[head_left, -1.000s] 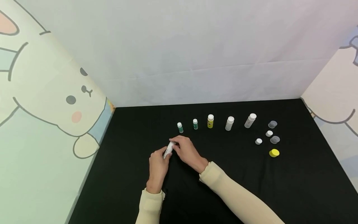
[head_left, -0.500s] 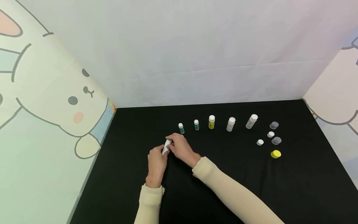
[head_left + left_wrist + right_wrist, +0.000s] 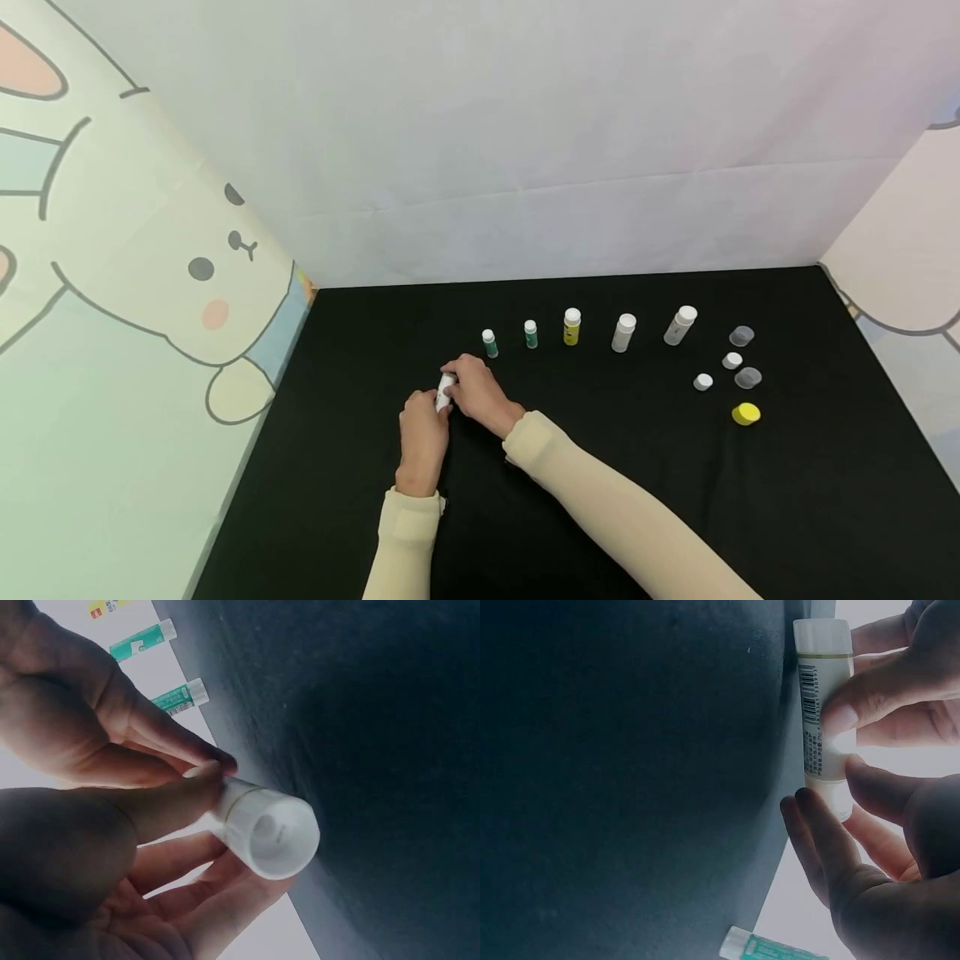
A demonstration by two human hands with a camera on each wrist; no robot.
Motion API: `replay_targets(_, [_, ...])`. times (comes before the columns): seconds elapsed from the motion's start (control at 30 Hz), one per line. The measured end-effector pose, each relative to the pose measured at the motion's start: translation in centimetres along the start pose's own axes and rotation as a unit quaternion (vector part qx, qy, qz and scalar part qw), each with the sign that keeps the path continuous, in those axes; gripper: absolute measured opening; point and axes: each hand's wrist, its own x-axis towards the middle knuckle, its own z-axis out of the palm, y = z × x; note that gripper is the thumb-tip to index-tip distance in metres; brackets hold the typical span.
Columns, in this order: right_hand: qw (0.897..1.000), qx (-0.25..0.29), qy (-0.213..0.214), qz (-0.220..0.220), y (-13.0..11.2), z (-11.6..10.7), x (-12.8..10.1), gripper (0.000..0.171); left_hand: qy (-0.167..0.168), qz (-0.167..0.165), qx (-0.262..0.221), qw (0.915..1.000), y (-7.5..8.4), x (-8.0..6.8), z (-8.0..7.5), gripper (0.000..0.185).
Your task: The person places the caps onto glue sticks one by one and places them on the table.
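A small white bottle (image 3: 445,390) with a barcode label is held between both hands just above the black table (image 3: 600,500). My left hand (image 3: 422,433) grips its lower end; in the left wrist view the round white base (image 3: 279,836) faces the camera. My right hand (image 3: 474,387) pinches its upper end; in the right wrist view the bottle (image 3: 822,705) runs upright between the fingertips (image 3: 840,714). Behind the hands stands a row of bottles: two small green ones (image 3: 490,342) (image 3: 531,333), a yellow one (image 3: 572,326) and two white ones (image 3: 623,332) (image 3: 679,325).
At the right lie loose caps: two white (image 3: 702,382) (image 3: 732,360), two clear (image 3: 742,336) (image 3: 747,377) and one yellow (image 3: 746,413). Paper walls with a cartoon rabbit (image 3: 150,275) enclose the table on the left, back and right.
Both hands have drifted a little left and away from me with the white bottle between them. The row of bottles and the caps have not moved on the table.
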Motion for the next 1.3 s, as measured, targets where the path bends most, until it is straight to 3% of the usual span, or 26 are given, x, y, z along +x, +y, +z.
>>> replay_targets(0.13, [1.000,0.010,-0.012,0.024,0.12,0.29,0.36,0.032,-0.004,0.000,0.009,0.9999,0.07,-0.13,-0.02,0.008])
replay_targets(0.9, [0.999,0.008,-0.009,0.051,0.20,0.85,0.73,0.033,0.019,0.024,0.048,0.9984,0.18,-0.17,0.82,0.008])
replay_targets(1.3, [1.000,-0.005,0.001,0.020,0.41,0.98,0.19,0.035,0.023,0.025,0.055,0.9979,0.19,-0.09,0.90,0.008])
